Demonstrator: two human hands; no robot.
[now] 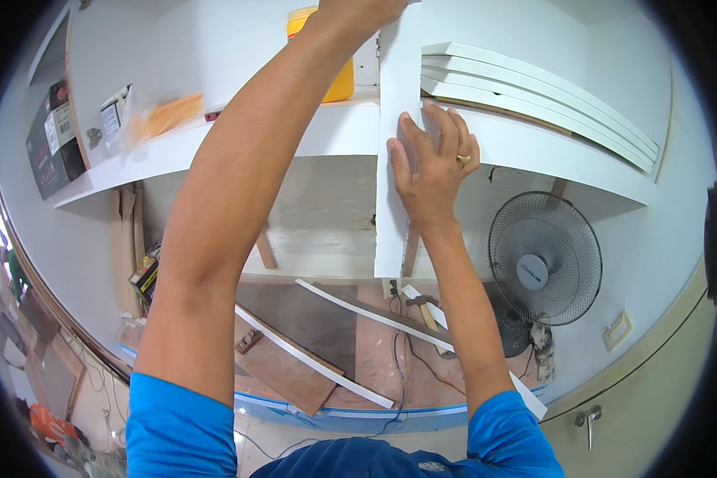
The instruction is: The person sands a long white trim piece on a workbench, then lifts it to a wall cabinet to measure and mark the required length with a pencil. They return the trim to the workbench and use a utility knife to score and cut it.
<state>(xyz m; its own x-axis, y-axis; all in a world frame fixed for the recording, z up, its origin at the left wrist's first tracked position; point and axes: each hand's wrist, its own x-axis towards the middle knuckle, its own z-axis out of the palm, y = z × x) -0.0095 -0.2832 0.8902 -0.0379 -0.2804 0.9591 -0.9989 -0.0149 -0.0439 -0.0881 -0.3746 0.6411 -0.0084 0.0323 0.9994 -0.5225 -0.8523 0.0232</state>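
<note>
A long white strip of board (pixel 390 215) stands upright in front of the white shelf unit. My right hand (pixel 436 163), a ring on one finger, rests against it with fingers apart. The thumb and index fingertip touch the strip's face; the other fingertips reach past its right edge towards the shelf. High up, my left hand (pixel 366 9) is by the strip's upper part, its fingers cut off by the picture's top edge. Behind my left forearm stands a yellow container (pixel 341 86), partly hidden.
White boards (pixel 534 99) lie stacked on the right shelf. Below are a standing fan (pixel 546 259), a hammer (pixel 429 315), loose white-edged strips (pixel 319 362) and a brown panel (pixel 283 370). Dark cables (pixel 402 358) cross the lower surface. A black box (pixel 54 143) stands far left.
</note>
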